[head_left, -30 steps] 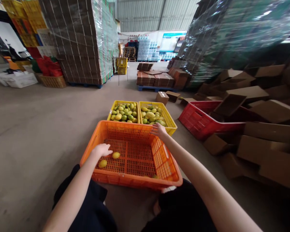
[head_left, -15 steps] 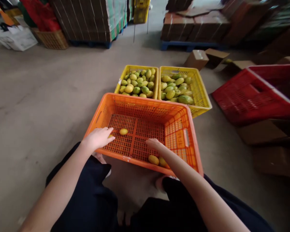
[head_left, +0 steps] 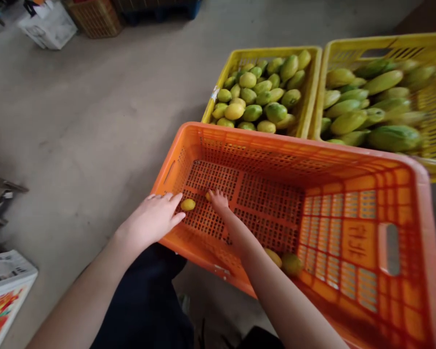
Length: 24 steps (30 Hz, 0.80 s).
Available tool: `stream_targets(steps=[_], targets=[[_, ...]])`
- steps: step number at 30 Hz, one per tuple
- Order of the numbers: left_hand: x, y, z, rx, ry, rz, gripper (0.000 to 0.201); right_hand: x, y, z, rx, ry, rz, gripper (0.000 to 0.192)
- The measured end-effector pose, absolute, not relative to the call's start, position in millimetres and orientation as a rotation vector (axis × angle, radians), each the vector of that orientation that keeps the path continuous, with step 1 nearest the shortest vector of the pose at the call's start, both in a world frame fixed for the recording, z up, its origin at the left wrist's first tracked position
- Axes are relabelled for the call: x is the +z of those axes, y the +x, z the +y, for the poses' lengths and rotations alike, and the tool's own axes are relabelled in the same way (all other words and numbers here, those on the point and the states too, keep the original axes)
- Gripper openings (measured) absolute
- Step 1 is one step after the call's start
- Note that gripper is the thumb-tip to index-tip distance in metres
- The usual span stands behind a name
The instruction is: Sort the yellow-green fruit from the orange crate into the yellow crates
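Note:
An orange plastic crate (head_left: 276, 140) lies right in front of me on the concrete floor. My left hand (head_left: 152, 220) rests on its near left rim with the fingers stretched out, the tips beside a small yellow mango (head_left: 188, 204) on the crate's bottom. My right hand (head_left: 220, 201) reaches down into the crate. Its spread fingertips touch a second small yellow mango (head_left: 208, 196), which is partly hidden under them. Two more mangoes (head_left: 291, 263) lie against the crate's near wall, beside my right forearm.
Behind the orange crate stand two yellow crates, the left one (head_left: 221, 72) full of small green-yellow mangoes, the right one (head_left: 385, 41) full of larger ones. A wicker basket (head_left: 94, 19) and a white box (head_left: 49, 26) are far left. A printed carton (head_left: 3, 291) lies near left.
The view has tilted down and come closer to the orange crate. My right hand moved left from the mangoes at the near wall to the mango beside my left hand, which stayed put.

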State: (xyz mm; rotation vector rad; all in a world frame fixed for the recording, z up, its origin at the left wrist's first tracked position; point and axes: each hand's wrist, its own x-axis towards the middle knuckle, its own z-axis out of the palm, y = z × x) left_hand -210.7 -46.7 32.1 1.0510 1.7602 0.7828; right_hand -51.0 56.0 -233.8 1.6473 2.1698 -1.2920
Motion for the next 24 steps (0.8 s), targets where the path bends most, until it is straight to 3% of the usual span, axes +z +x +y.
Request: stream_targets(steps=[4, 7, 11, 13, 14, 20, 24], targets=[[28.3, -212.6, -42.8, 0.632, 1.224, 1.776, 0.025, -216.2, -43.9, 46.1, -1.365, 1.815, 2.057, 0.054], [29.6, -207.3, -35.0, 0.251, 1.43, 1.825, 0.029, -184.8, -19.7, 42.1, -1.526, 1.969, 1.914, 0.054], [37.3, -181.0, -25.0, -0.531, 1.813, 1.617, 0.045, -108.9, 40.4, 36.7, -1.897, 2.07, 1.757, 0.041], [41.1, -164.3, -24.6, -0.731, 1.925, 1.471, 0.05, -57.9, 74.8, 28.0, -2.121, 2.032, 1.719, 0.034], [42.0, -157.1, -25.5, -0.776, 1.951, 1.431, 0.051, -31.7, 90.4, 21.0, -2.41, 1.979, 1.633, 0.035], [13.5, -142.4, -26.1, -0.646, 1.879, 1.414, 0.043, 79.1, 129.4, -31.3, -3.357, 1.891, 1.15, 0.029], [-33.7, -125.8, -8.8, -0.027, 1.392, 1.414, 0.018, 93.1, 126.9, -32.5, -3.81, 1.987, 0.644, 0.031]])
